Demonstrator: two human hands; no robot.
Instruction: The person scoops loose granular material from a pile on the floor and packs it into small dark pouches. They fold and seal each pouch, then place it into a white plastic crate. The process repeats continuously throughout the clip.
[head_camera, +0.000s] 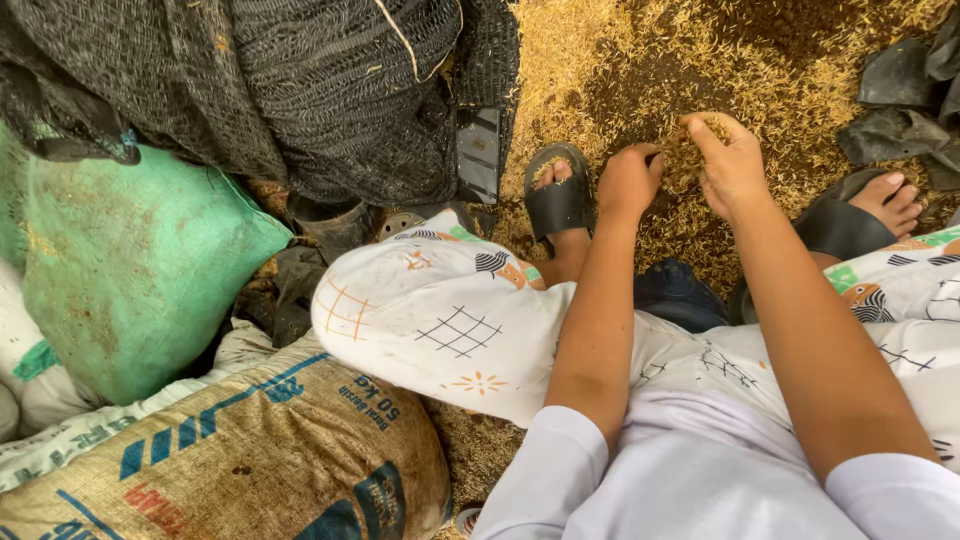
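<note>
husks (684, 158) partly hidden between left hand (628, 180) and right hand (733, 165).

golden rice husks (690, 160), loose, perhaps pinched, ground-strewn

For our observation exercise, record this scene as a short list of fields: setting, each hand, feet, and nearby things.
setting: ground covered with yellow husks
left hand: closed, low over the husks
right hand: fingers pinching a clump of husks
feet: black sandals
nearby: green sack, brown printed sack, black netting
</note>
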